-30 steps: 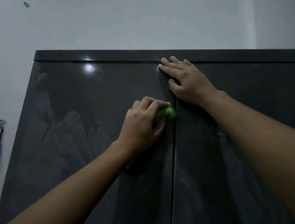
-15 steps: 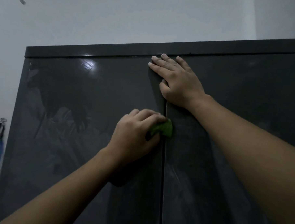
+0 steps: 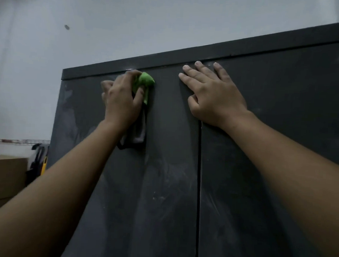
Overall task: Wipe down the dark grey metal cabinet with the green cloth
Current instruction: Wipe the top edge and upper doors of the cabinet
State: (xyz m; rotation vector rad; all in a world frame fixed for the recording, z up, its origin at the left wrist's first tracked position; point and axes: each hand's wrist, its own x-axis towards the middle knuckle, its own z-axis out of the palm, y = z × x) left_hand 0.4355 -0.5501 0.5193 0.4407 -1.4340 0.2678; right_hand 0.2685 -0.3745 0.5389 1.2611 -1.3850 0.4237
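Observation:
The dark grey metal cabinet (image 3: 271,123) fills most of the view, its two doors meeting at a vertical seam right of centre. My left hand (image 3: 121,99) grips the bunched green cloth (image 3: 145,82) and presses it against the left door just under the top rim. My right hand (image 3: 211,93) lies flat with fingers spread across the top of the seam. Dusty smears streak both doors lower down.
A pale wall (image 3: 130,19) rises behind the cabinet. Left of the cabinet stands a brown cardboard box (image 3: 5,177), with a black and yellow tool (image 3: 38,157) hanging between box and cabinet under a metal rail (image 3: 20,141).
My left hand has carried the cloth up and left from beside the seam to the top edge of the left door. My right hand stays flat at the seam. The view has tilted.

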